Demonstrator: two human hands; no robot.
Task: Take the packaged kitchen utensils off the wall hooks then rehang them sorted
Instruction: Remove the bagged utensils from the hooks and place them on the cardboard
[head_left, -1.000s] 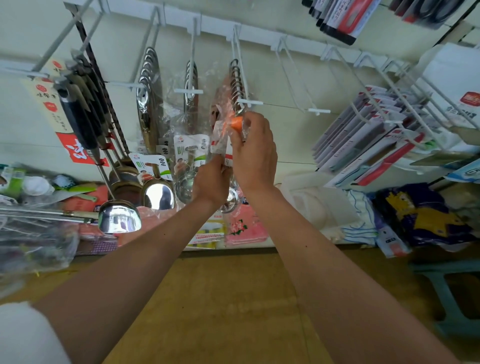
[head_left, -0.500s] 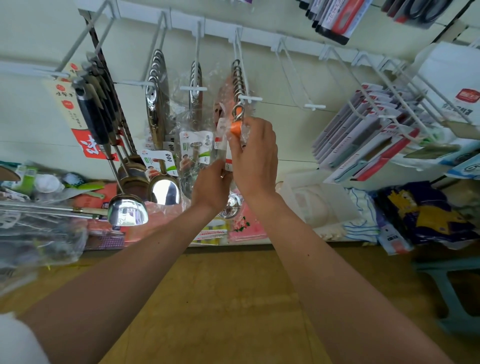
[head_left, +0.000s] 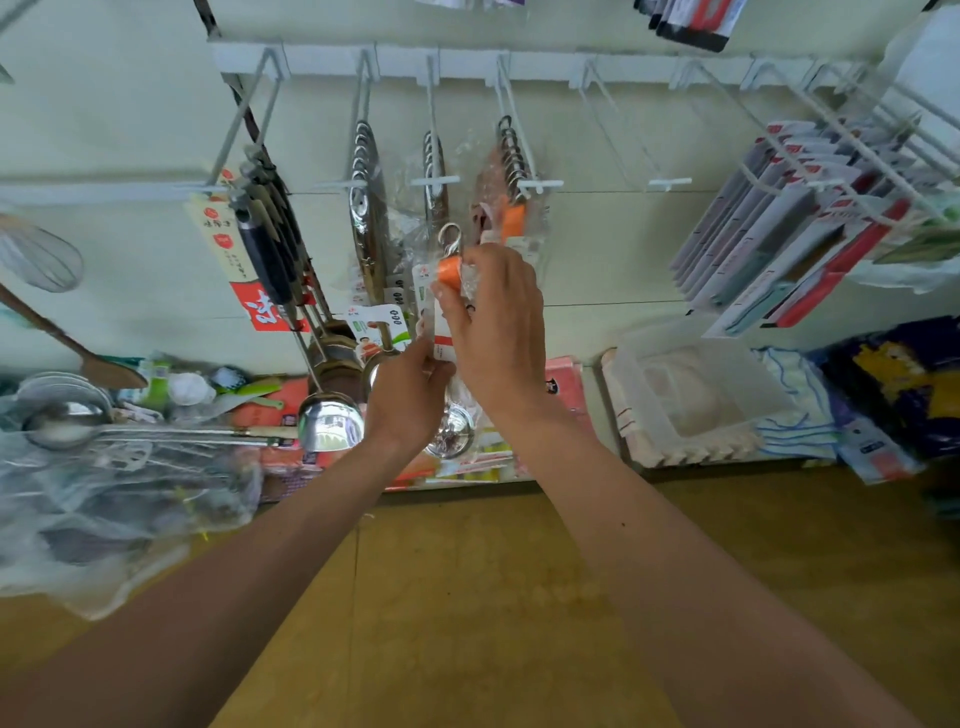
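Observation:
A packaged utensil with an orange handle (head_left: 450, 271) and a metal hanging loop is off its hook, held in front of the wall. My right hand (head_left: 496, 332) grips its orange handle through the clear bag. My left hand (head_left: 410, 395) pinches the lower part of the same pack by its label card; the steel bowl end (head_left: 453, 436) shows below the hands. Behind, a white wall hook (head_left: 524, 156) carries several more orange-handled packs (head_left: 511, 221). Two hooks to the left carry steel ladles (head_left: 366, 218) and bagged steel utensils (head_left: 435, 182).
An empty white hook (head_left: 639, 150) juts out to the right, then hooks with flat carded packs (head_left: 789, 234). Black-handled ladles (head_left: 270, 249) hang at left. A shelf below holds loose ladles (head_left: 327, 423), a white tub (head_left: 696, 389) and cloths (head_left: 795, 400). The floor is yellow-brown.
The orange-handled pack's loop was at the hook's front end earlier; now it is off the hook, lower and to the left, in both hands. The camera has tilted upward a little.

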